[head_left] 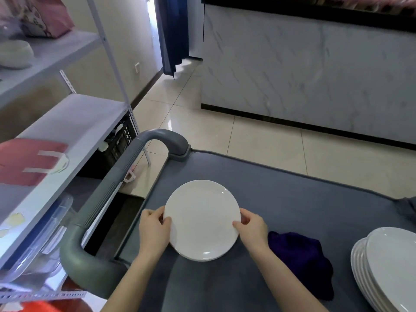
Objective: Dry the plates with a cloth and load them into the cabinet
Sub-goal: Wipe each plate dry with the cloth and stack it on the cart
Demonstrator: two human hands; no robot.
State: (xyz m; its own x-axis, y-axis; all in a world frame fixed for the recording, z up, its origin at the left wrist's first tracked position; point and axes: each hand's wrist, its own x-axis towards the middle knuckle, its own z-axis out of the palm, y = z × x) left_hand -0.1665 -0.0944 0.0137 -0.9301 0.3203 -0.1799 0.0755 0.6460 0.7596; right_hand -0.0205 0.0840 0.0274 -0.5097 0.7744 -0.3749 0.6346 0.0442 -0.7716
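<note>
Crate (121, 140): a black slatted box under the middle board of the shelf rack (74, 122), with pale items inside that are too dark to name.
Clear tub (38, 244): a see-through plastic box on a lower level of the rack; its contents cannot be made out.
Cart (292, 199): a grey, rimmed top that carries the plate, the cloth and the stack.
Plate (201, 219): white and round, at the left part of the cart top, held between both hands.
Left hand (153, 230): grips the plate's left rim, thumb on top and fingers curled under.
Right hand (253, 230): grips the right rim in the same way.
Cloth (299, 260): dark purple and crumpled, lying on the cart just right of the right wrist.
Stack (387, 266): white plates piled at the cart's right end, well apart from the held plate.
Cut off: the stack runs out of view at the right and bottom, as does the rack at the left.
Hard to tell: whether the plate rests on the cart or is lifted clear, and whether a second rim line at its near edge is another plate beneath.
Handle (108, 192): a grey looped bar at the cart's left end, beside the rack.
Rack boards: a red bag (29, 161) lies on the middle board and a white bowl (15, 54) on the upper one.
Room: a glossy tiled floor (202, 131), a marble-faced counter (315, 70) beyond the cart, and a blue curtain (173, 32) at a doorway.
</note>
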